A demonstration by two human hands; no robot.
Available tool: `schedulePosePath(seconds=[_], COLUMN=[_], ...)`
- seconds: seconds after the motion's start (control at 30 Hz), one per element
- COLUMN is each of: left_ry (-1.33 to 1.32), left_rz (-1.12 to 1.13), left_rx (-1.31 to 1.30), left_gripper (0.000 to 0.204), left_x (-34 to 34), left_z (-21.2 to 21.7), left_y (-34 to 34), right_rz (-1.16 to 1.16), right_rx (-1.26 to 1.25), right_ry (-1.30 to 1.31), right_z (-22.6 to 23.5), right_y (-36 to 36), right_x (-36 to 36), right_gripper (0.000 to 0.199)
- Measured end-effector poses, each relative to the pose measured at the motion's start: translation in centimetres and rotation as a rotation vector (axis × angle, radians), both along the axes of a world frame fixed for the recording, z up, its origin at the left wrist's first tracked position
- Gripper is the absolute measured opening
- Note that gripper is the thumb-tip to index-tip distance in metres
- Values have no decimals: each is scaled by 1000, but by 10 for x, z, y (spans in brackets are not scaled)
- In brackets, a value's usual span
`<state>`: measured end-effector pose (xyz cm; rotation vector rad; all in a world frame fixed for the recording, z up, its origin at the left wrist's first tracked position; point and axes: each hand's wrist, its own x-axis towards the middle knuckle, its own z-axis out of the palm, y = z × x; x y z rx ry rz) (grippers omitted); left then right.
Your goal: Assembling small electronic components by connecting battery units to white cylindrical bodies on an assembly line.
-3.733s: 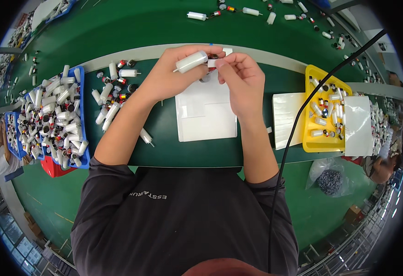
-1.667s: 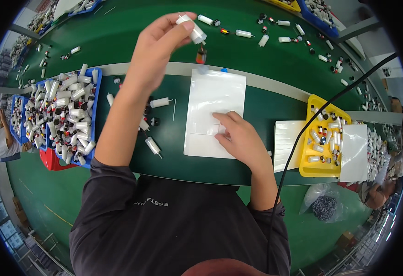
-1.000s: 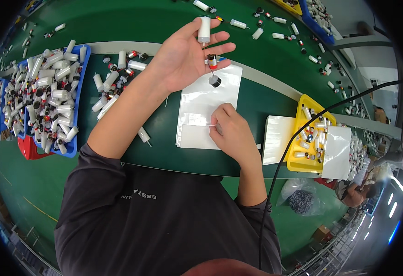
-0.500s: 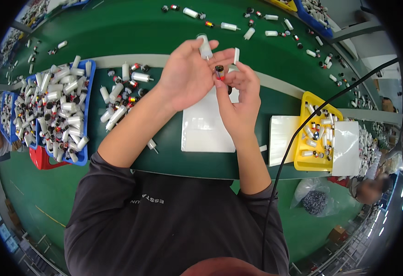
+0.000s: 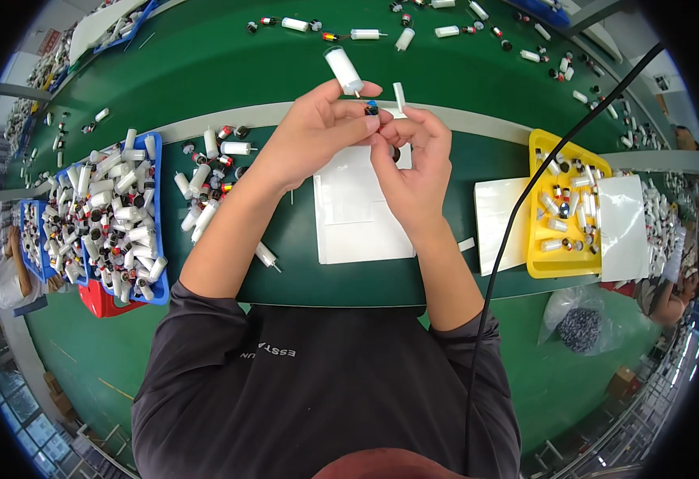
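Observation:
Both hands meet above the far edge of the bench. My left hand (image 5: 309, 137) is closed, with a white plastic cylinder with a thin tip (image 5: 344, 70) at its fingers. Its thumb and fingertips pinch a small black part with a blue end (image 5: 372, 108). My right hand (image 5: 415, 164) is closed beside it, thumb and fingertips touching or nearly touching that part. A slim white piece (image 5: 399, 96) sticks up at the right fingers. A dark round bit (image 5: 395, 153) shows at the right palm, mostly hidden. Below lies a white sheet in a clear sleeve (image 5: 361, 239).
At left, a blue bin (image 5: 158, 231) is heaped with white cylinders and small dark parts; loose ones (image 5: 238, 148) lie beside it. A yellow tray (image 5: 535, 215) with similar pieces stands right, a black cable (image 5: 517, 231) hanging before it. More pieces (image 5: 365, 34) dot the green surface beyond.
My left hand has turned from an open palm to a closed pinch, its cylinder tilting. The small dark part has turned in the fingers and shows a blue end. The whole view has shifted slightly.

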<state>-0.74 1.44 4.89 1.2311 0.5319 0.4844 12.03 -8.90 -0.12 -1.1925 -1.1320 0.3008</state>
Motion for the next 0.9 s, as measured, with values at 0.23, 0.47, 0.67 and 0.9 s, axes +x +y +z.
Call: schedulePosePath(seconds=[0.23,0.47,0.67,0.9], left_ry=[-76,-18,-13,-8], left_rz=[15,-27,-46,-58], left_rx=[67,177,247,263], left_gripper=[39,38,37,40], left_x=[3,2,1,1], left_z=[-4,-3,-8,-9], left_y=[0,-3,0,-1], right_rz=[-34,298,332,396], right_rx=[149,-191,-125,-316], right_ry=[80,565,621,660], right_z=[12,22,22,28], right_y=[-1,-11,-6,-8], right_x=[11,27,29,31], right_gripper=[21,10,8,7])
